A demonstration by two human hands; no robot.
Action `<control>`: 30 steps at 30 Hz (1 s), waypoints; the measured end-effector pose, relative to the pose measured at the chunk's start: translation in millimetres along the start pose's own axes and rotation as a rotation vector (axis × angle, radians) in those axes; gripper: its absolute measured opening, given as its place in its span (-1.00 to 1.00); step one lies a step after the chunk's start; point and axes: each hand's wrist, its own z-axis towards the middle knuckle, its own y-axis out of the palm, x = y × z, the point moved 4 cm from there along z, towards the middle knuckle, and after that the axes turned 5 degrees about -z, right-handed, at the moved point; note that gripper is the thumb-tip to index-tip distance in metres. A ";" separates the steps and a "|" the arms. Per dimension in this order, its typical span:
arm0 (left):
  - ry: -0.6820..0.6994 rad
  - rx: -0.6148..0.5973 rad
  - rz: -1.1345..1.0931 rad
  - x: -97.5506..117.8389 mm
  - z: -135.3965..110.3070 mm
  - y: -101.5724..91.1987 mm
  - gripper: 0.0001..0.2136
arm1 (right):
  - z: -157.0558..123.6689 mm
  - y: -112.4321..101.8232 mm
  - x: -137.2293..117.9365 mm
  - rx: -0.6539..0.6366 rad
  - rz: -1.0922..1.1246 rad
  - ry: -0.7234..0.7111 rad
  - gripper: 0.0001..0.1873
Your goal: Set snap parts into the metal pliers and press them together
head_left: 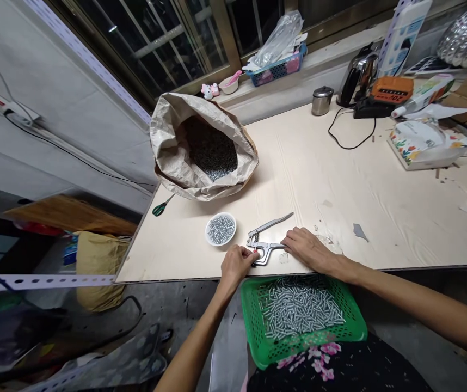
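Note:
Silver hand press pliers (pixel 268 246) with a coil spring lie on the table near its front edge, their handles spread apart. My right hand (pixel 309 249) is closed on the end of the lower handle. At the pliers' head, my left hand (pixel 237 265) pinches its fingertips together beside a small red part; whatever is between them is too small to make out. A white bowl (pixel 221 229) full of small silver metal pieces stands just beyond my left hand. Below the table edge, a green plastic basket (pixel 253 340) holds many similar silver pieces.
A large open sack (pixel 164 122) of small metal pieces stands at the back left, with green-handled scissors (pixel 160 208) near it. Farther right are a metal canister (pixel 322 101), a kettle (pixel 356 76), an orange box (pixel 392 90) and a tissue pack (pixel 421 139).

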 end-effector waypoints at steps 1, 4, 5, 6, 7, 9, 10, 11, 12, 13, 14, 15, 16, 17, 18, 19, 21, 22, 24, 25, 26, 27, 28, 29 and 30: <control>-0.016 -0.035 -0.007 1.9 3.3 1.5 -0.70 | -0.1 2.3 0.2 0.023 -0.018 -0.002 -0.87; -0.036 -0.145 -0.006 8.7 7.9 4.4 -0.69 | -0.5 3.0 2.9 0.072 -0.045 0.003 -0.83; -0.037 -0.162 0.010 11.0 7.1 4.7 -0.70 | -0.3 2.1 4.1 0.081 -0.050 0.014 -0.83; -0.032 -0.156 0.043 13.5 5.7 4.3 -0.71 | 0.1 1.2 5.0 0.086 -0.056 0.025 -0.84; -0.012 -0.121 0.095 16.4 4.1 2.8 -0.74 | 0.7 0.6 5.5 0.086 -0.062 0.034 -0.84; 0.074 -0.027 0.229 23.3 2.2 -2.2 -0.78 | 2.2 0.7 5.4 0.073 -0.075 0.039 -0.85; 0.120 -0.005 0.289 26.0 2.8 -4.8 -0.80 | 2.9 1.1 5.0 0.065 -0.077 0.037 -0.85; 0.151 -0.015 0.332 26.9 4.6 -7.5 -0.81 | 3.4 1.5 4.6 0.059 -0.077 0.036 -0.85; 0.161 -0.060 0.351 25.8 7.3 -10.1 -0.82 | 3.7 1.9 4.3 0.055 -0.075 0.037 -0.85; 0.146 -0.121 0.353 22.8 9.8 -13.2 -0.82 | 3.6 2.1 4.2 0.056 -0.073 0.039 -0.85; 0.117 -0.170 0.342 18.7 11.0 -17.1 -0.82 | 3.3 2.2 4.2 0.060 -0.071 0.043 -0.85; 0.089 -0.195 0.321 14.7 9.9 -21.5 -0.82 | 2.7 2.2 4.2 0.065 -0.069 0.047 -0.85; 0.076 -0.199 0.290 12.0 5.6 -25.6 -0.81 | 2.1 2.2 4.1 0.070 -0.067 0.049 -0.85; 0.081 -0.188 0.254 11.0 -2.1 -28.6 -0.81 | 1.3 2.4 3.9 0.075 -0.066 0.049 -0.84; 0.110 -0.171 0.210 12.0 -12.9 -30.1 -0.80 | 0.6 2.6 3.7 0.082 -0.065 0.049 -0.84; 0.157 -0.174 0.161 14.9 -26.0 -29.4 -0.80 | 0.0 3.0 3.5 0.087 -0.066 0.050 -0.84; 0.295 -0.245 0.111 24.3 -52.8 -23.7 -0.78 | -0.9 4.1 3.1 0.098 -0.067 0.058 -0.83; 0.350 -0.277 0.119 28.4 -62.4 -21.7 -0.78 | -1.3 4.6 3.0 0.104 -0.066 0.062 -0.82; 0.385 -0.203 0.185 31.5 -64.9 -27.7 -0.77 | -1.8 5.2 2.7 0.120 -0.062 0.063 -0.82; 0.359 -0.103 0.239 29.6 -57.5 -36.3 -0.77 | -2.1 5.0 2.5 0.136 -0.062 0.059 -0.81; 0.310 0.025 0.297 25.7 -45.9 -48.0 -0.76 | -2.3 4.6 2.2 0.155 -0.063 0.053 -0.81; 0.255 0.144 0.359 20.4 -32.0 -60.7 -0.75 | -2.5 4.2 1.9 0.172 -0.064 0.047 -0.81; 0.204 0.239 0.408 14.3 -17.2 -73.1 -0.75 | -2.7 3.8 1.6 0.187 -0.065 0.040 -0.81; 0.151 0.294 0.446 7.7 -2.5 -83.7 -0.76 | -2.7 3.5 1.2 0.199 -0.063 0.033 -0.82; 0.121 0.314 0.480 1.9 10.8 -91.7 -0.76 | -2.7 3.4 1.0 0.208 -0.060 0.028 -0.82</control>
